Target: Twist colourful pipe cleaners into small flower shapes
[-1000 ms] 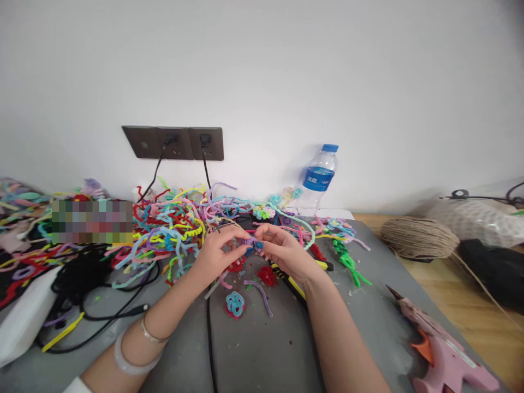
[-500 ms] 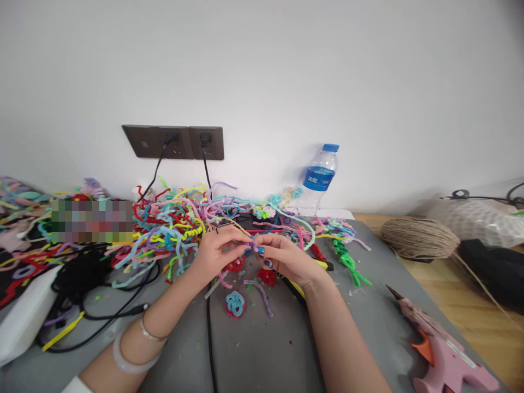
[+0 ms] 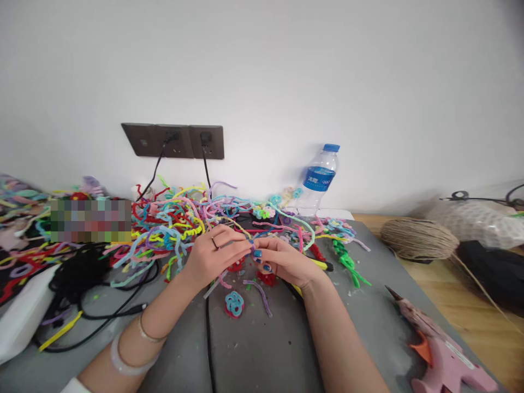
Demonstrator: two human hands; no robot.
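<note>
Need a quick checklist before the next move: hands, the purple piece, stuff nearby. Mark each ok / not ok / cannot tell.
1. Left hand on the purple piece: ok, fingertips pinch at it.
2. Right hand on it too: ok, its fingertips meet the left's there.
3. Full shape of the piece in view: not ok, fingers cover most of it.
4. Loose purple strip apart from both hands: ok, lies on the table.
5. Pink glue gun away from the hands: ok, off to the right.
6. Glue gun hot or cold: cannot tell.
</note>
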